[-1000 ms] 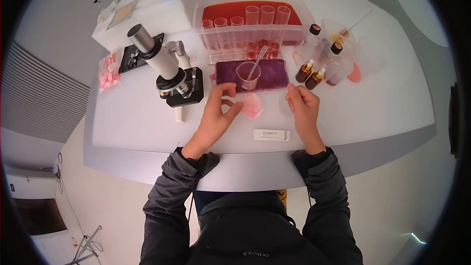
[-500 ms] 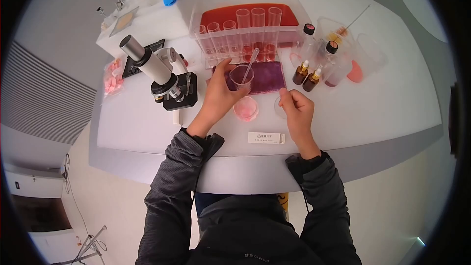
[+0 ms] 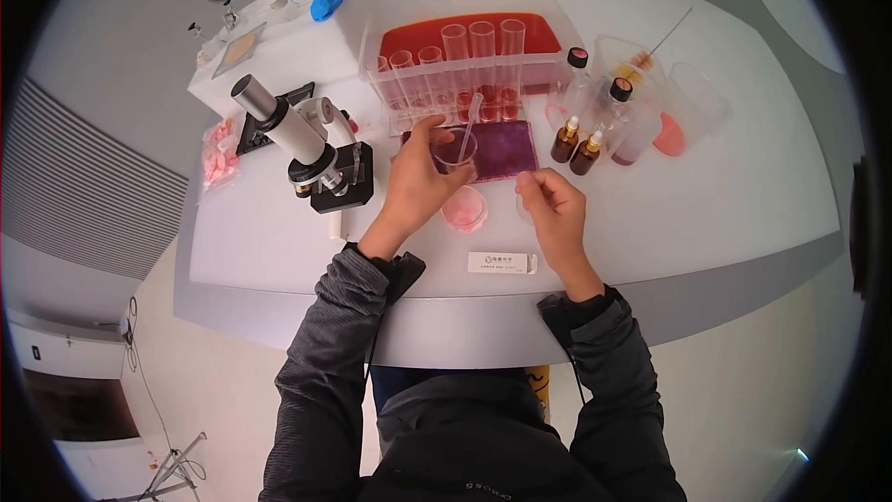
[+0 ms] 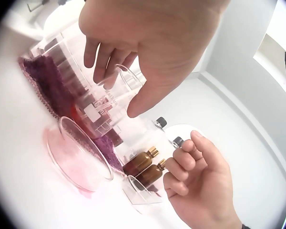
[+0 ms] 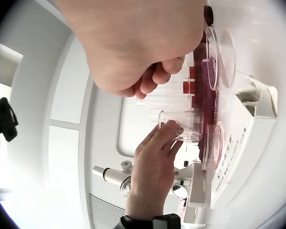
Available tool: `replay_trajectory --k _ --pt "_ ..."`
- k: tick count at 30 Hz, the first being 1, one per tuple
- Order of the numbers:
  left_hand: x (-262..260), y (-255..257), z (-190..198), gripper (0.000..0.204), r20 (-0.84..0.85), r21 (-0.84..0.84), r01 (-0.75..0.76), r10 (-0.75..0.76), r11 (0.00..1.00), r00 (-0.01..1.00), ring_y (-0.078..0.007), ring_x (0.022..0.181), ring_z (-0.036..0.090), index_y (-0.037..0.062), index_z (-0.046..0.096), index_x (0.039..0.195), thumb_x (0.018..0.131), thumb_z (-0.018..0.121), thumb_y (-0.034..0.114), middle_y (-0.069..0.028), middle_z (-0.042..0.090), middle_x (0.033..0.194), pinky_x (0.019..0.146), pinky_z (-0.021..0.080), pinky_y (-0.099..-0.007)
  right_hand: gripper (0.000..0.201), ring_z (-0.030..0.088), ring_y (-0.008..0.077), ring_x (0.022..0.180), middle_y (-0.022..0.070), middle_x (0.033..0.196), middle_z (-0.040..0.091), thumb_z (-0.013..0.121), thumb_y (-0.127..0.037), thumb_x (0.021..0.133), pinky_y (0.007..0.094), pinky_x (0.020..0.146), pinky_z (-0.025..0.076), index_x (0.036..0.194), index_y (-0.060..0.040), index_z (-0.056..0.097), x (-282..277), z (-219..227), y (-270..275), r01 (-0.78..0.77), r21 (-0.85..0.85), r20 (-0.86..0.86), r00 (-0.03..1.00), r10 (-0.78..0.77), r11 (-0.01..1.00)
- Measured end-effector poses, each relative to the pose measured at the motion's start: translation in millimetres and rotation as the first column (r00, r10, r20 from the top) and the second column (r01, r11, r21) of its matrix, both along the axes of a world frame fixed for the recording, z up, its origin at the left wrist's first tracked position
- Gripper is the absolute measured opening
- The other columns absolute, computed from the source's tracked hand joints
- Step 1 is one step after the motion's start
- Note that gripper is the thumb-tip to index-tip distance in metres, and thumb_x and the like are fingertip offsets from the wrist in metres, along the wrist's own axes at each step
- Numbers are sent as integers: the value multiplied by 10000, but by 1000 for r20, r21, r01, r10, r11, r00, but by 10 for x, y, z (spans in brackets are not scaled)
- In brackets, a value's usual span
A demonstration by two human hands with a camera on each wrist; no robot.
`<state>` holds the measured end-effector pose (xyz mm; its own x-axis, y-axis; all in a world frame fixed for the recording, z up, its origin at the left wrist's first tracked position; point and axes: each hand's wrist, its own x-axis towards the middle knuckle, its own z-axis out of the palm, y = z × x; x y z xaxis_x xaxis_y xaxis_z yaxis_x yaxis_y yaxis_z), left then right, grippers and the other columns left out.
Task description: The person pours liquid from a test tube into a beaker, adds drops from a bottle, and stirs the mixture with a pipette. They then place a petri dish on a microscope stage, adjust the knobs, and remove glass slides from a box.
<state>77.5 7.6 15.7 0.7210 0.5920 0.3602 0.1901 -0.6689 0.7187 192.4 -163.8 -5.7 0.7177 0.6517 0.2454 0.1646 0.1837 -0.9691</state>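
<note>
My left hand (image 3: 415,184) is at a small clear beaker (image 3: 453,164), thumb on the near side and fingers round the far side. A translucent plastic dropper (image 3: 472,119) leans in the beaker, its bulb end up. Behind the beaker lies a purple cloth-like pad (image 3: 509,147). A round dish with pink contents (image 3: 464,210) sits just in front. My right hand (image 3: 560,214) hovers to the right, fingers loosely curled with nothing visible in them. Beside it is a clear round dish (image 5: 227,57), partly hidden by that hand in the head view.
A microscope (image 3: 321,153) stands at left, near a bag of pink pieces (image 3: 220,156). Test tubes (image 3: 481,65) stand before a tub of red liquid (image 3: 400,37). Amber dropper bottles (image 3: 584,156) and black-capped bottles (image 3: 621,112) are at right. A white slide box (image 3: 500,263) lies in front.
My left hand has moved forward from beside the pink dish and now grips the beaker. My right hand has shifted slightly left, still loosely curled. The dropper remains in the beaker.
</note>
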Motion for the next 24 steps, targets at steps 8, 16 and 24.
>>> replay_trajectory --k 8,16,24 --pt "-106 -289 361 728 35 -2 82 -81 997 996 -302 1003 645 -1 465 1305 707 835 190 -144 651 1071 871 504 -372 497 579 199 1011 81 1154 609 800 -71 743 305 805 477 1191 -40 586 7 91 27 22 23 533 846 -31 999" --pt "-88 -526 419 736 10 -26 116 -116 993 993 -304 1026 625 7 462 1309 716 836 229 -122 643 1059 891 493 -380 661 619 290 1036 123 1197 605 837 -105 689 367 859 522 1271 -40 530 -3 -31 53 7 23 582 813 -19 1000" --pt "-128 -450 449 466 141 -95 203 -189 975 972 -221 1091 587 7 572 1216 829 763 182 -103 621 1128 969 439 -333 611 650 274 959 117 1094 641 829 -130 704 360 829 531 1245 -48 557 -35 74 30 -32 -2 545 838 28 999"
